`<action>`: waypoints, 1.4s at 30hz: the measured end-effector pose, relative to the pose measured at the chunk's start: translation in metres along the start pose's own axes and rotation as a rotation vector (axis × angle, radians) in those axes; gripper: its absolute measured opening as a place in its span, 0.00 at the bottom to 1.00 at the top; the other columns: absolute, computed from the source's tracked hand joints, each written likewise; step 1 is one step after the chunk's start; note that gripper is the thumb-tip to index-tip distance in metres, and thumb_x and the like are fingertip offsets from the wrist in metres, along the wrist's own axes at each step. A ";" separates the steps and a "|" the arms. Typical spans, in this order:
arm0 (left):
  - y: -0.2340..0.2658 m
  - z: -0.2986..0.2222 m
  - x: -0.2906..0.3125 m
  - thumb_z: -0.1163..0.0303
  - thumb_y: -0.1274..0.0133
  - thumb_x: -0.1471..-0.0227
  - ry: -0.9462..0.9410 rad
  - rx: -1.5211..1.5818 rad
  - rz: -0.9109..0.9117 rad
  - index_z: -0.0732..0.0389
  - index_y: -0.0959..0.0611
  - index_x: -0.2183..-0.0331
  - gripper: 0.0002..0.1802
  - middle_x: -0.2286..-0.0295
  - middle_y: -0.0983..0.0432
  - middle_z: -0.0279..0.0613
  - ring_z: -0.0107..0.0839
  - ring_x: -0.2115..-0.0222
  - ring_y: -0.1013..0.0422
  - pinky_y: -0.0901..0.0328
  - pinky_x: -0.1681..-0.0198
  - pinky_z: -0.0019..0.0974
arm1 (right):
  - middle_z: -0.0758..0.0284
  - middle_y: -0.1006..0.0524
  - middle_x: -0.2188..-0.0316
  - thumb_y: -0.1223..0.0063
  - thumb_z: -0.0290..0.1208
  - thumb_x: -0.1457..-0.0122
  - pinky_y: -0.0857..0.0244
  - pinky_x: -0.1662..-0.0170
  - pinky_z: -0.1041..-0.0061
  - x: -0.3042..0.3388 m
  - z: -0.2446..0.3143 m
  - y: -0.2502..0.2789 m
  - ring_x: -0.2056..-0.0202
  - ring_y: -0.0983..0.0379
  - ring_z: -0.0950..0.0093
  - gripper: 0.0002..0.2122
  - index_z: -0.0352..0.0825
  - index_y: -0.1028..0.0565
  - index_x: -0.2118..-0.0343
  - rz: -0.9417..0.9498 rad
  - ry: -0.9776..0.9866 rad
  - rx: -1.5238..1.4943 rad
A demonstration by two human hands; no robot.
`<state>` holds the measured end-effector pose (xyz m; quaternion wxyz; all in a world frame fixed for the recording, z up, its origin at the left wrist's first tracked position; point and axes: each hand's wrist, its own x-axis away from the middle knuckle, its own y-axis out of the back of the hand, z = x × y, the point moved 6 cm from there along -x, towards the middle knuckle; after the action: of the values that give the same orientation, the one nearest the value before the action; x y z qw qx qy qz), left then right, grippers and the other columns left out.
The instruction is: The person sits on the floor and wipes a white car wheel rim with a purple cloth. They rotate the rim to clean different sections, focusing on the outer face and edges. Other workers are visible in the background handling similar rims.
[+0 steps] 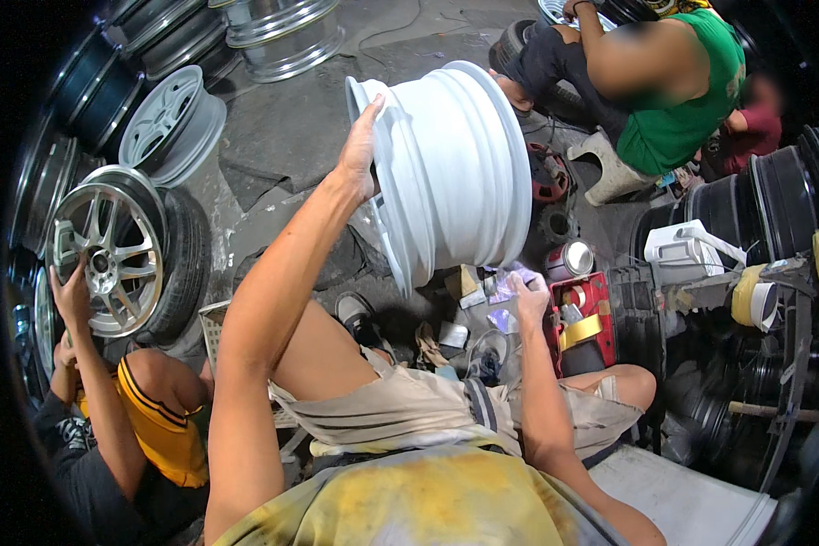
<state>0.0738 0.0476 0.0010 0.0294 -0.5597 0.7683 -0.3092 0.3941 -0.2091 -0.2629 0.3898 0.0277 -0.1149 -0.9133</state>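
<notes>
A pale grey-white wheel rim (pixel 455 173) stands tilted in front of me, with its broad barrel facing right. My left hand (pixel 362 150) grips its left lip, thumb up over the edge and the other fingers behind, out of sight. Below the rim's lower right edge is my right hand (pixel 530 298), its fingers closed on a small crumpled purple sheet (pixel 517 273). More purple pieces (pixel 502 320) lie on the floor under it. Just beyond that hand stand a round metal can (pixel 570 261) and a red open box (pixel 581 323) holding a yellow item.
At left, another person's hand (pixel 71 296) works on a silver spoked wheel (pixel 109 259) beside a tyre (pixel 180 264). A person in green (pixel 669 100) sits on a stool (pixel 601 173). Rims (pixel 173 127) stack at upper left; a metal rack (pixel 792 364) with tape rolls stands right.
</notes>
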 end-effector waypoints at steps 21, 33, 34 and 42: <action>0.089 -0.054 -0.025 0.46 0.44 0.40 -0.055 -0.621 -0.090 0.68 0.16 0.62 0.29 0.74 0.24 0.34 0.24 0.73 0.26 0.28 0.69 0.27 | 0.70 0.22 0.77 0.42 0.30 0.37 0.34 0.70 0.75 -0.001 0.052 0.021 0.76 0.27 0.81 0.10 0.28 0.24 0.72 0.106 -0.017 0.191; 0.078 -0.058 -0.015 0.45 0.40 0.43 -0.031 -0.710 -0.007 0.67 0.16 0.60 0.30 0.71 0.20 0.39 0.29 0.69 0.21 0.23 0.60 0.34 | 0.63 0.18 0.64 0.36 0.35 0.43 0.28 0.64 0.77 0.010 -0.108 0.021 0.66 0.20 0.76 0.16 0.31 0.20 0.55 0.195 -0.301 0.395; 0.066 -0.060 -0.015 0.46 0.40 0.43 -0.070 -0.723 -0.018 0.65 0.16 0.63 0.27 0.73 0.22 0.37 0.27 0.72 0.23 0.24 0.64 0.31 | 0.62 0.17 0.65 0.35 0.35 0.44 0.28 0.64 0.76 0.011 -0.133 0.030 0.66 0.20 0.76 0.16 0.31 0.19 0.56 0.171 -0.183 0.578; 0.051 -0.106 0.024 0.53 0.44 0.37 -0.714 -0.804 -0.310 0.65 0.14 0.65 0.22 0.77 0.17 0.39 0.22 0.77 0.22 0.29 0.72 0.25 | 0.53 0.18 0.62 0.41 0.48 0.47 0.29 0.53 0.59 0.048 -0.136 0.022 0.57 0.21 0.52 0.20 0.34 0.17 0.64 0.304 -0.288 0.986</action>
<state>-0.0197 0.0832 0.0678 0.0262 -0.7031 0.6768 0.2164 0.3952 -0.2845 -0.3881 0.4389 0.0652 -0.5854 -0.6786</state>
